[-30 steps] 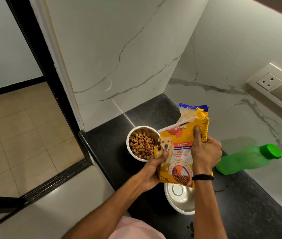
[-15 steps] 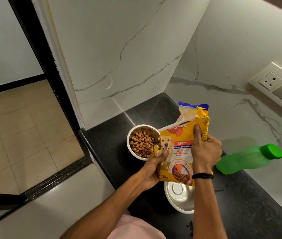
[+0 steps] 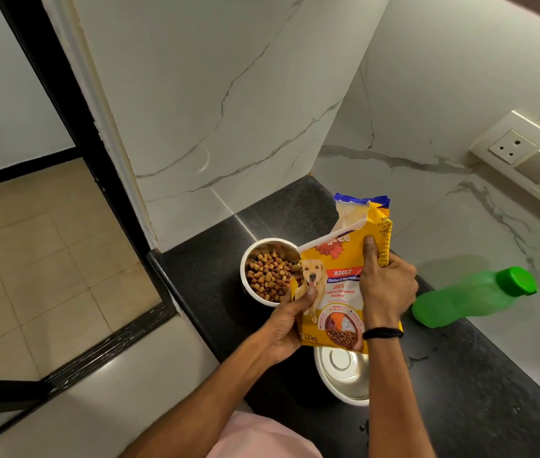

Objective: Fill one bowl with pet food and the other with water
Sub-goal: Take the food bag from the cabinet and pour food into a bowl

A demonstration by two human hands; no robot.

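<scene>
The left hand [image 3: 283, 327] grips the lower left edge of the pet food bag [image 3: 344, 272], thumb pressed on its printed front. The right hand [image 3: 389, 289] grips the bag's upper right edge, fingers [image 3: 370, 251] curled round it. The bag is upright, its top open, held above the black table [image 3: 467, 391]. The filled bowl [image 3: 243, 274], holding brown kibble [image 3: 267, 276], stands just left of the left fingers, touching the bag's left edge in this view. The empty steel bowl [image 3: 341, 378] sits below the bag, nearer the person than the right fingers. The green bottle [image 3: 473, 295] is well to the right of the right fingers. Compared with the earlier frames, grips, bag and bowls are unchanged.
</scene>
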